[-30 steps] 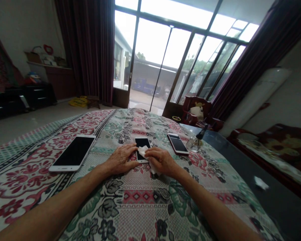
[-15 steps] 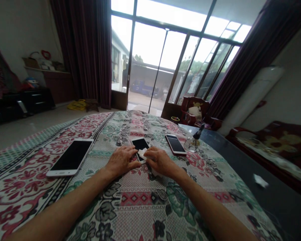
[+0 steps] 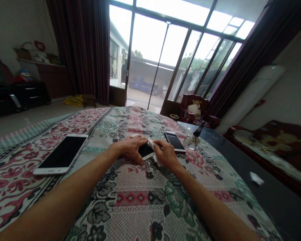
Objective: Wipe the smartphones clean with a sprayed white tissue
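A small white-framed smartphone [image 3: 144, 151] with a dark screen lies on the flowered tablecloth, partly covered by my hands. My left hand [image 3: 130, 146] reaches over its left side, thumb at the near edge and fingers towards the far edge, gripping it. In my right hand [image 3: 166, 154] a white tissue [image 3: 151, 143] is pinched against the phone's right side; part of the tissue hangs below the fingers. Just beyond the right hand rests another white-fronted smartphone [image 3: 175, 142]. A larger white smartphone [image 3: 62, 154] with a black screen lies to the left, apart from both hands.
The patterned tablecloth [image 3: 137, 180] covers the table. A clear glass container [image 3: 191, 142] with a dark upright object stands at the right. On the dark surface [image 3: 230, 157] beyond lies a crumpled white tissue [image 3: 256, 178]. A wooden chair [image 3: 194, 108] stands by the glass doors.
The small phone has turned, and my left hand now reaches further across it. My right hand has moved slightly right with the tissue to the phone's right edge. The view has shifted a little.
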